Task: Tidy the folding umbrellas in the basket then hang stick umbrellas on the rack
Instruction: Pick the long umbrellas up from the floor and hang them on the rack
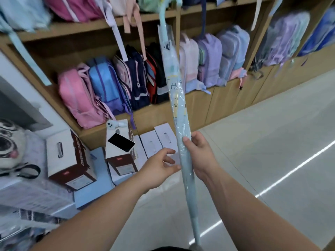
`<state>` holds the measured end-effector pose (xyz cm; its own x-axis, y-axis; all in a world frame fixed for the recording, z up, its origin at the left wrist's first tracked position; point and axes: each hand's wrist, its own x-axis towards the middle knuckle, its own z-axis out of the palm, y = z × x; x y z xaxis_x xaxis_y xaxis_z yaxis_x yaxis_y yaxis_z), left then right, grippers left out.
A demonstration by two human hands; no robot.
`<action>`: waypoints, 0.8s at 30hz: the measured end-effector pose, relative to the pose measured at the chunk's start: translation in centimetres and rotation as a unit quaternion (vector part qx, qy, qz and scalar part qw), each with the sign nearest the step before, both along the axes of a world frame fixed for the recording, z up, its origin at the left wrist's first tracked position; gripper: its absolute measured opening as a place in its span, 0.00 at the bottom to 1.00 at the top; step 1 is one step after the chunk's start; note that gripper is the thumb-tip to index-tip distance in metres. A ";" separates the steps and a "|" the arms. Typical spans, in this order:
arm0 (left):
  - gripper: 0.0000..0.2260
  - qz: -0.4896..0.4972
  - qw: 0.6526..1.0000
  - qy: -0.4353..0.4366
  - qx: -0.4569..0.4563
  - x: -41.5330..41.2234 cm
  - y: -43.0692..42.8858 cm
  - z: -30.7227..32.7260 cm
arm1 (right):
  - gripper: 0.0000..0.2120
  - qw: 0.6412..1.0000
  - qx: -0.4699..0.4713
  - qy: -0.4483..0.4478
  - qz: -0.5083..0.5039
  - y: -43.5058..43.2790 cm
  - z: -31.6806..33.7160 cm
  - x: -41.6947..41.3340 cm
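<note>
A long pale blue stick umbrella (178, 98) in a clear plastic sleeve runs from its curved handle at the top of the view down to its tip near my body. My right hand (199, 154) grips its lower shaft. My left hand (159, 167) is just left of the shaft with fingers loosely spread, thumb tip close to or touching the plastic. No basket or rack is in view.
Wooden shelves (101, 28) hold rows of school backpacks (107, 89) behind the umbrella. White and brown cartons (68, 160) stand on the floor at left, one with a black phone (121, 142) on top. Pale tiled floor (272, 142) lies to the right.
</note>
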<state>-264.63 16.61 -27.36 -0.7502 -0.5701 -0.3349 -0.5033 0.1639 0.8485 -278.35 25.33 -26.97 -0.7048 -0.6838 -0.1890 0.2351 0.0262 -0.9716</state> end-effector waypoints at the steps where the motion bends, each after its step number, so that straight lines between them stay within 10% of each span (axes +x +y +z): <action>1: 0.19 0.006 1.000 0.011 0.018 0.7 -0.2 0.2 | 0.08 1.000 -0.006 0.010 -0.007 -0.9 0.5 1.0; 11: 0.20 0.034 0.990 0.100 0.093 13.6 -7.9 2.0 | 0.06 0.988 -0.034 0.127 -0.076 -11.3 3.4 16.1; 24: 0.27 0.077 0.974 0.200 0.076 26.5 -21.0 8.5 | 0.12 0.976 -0.117 0.133 0.128 -23.8 11.1 26.1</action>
<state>-238.18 -4.35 -18.91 -0.7472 -0.6532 -0.1227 -0.1355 -0.0310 0.9903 -252.27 1.51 -15.88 -0.5076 -0.8465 0.1609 -0.0119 -0.1798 -0.9836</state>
